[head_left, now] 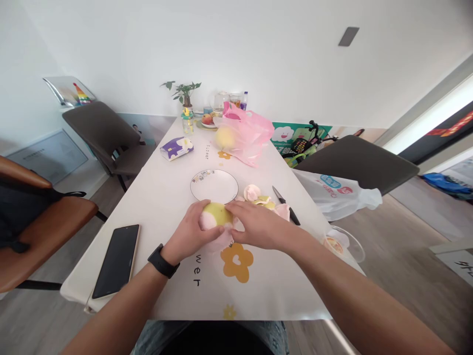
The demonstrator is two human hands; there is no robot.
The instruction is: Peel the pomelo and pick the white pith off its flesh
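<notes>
A partly peeled pomelo, yellow-green rind on top and pale pink pith showing below, sits between my two hands over the table. My left hand grips its left side, thumb across the front. On the right side my right hand is closed round the fruit, its fingers over the top and partly hiding it. Pieces of cut peel lie just beyond my right hand. Beside them is a knife with a black handle. A white plate with a patterned rim stands right behind the pomelo.
A phone lies at the left front of the table. Farther back are a tissue pack, a pink plastic bag with a yellow fruit, and a potted plant. A white bag hangs at the right edge above a clear bin.
</notes>
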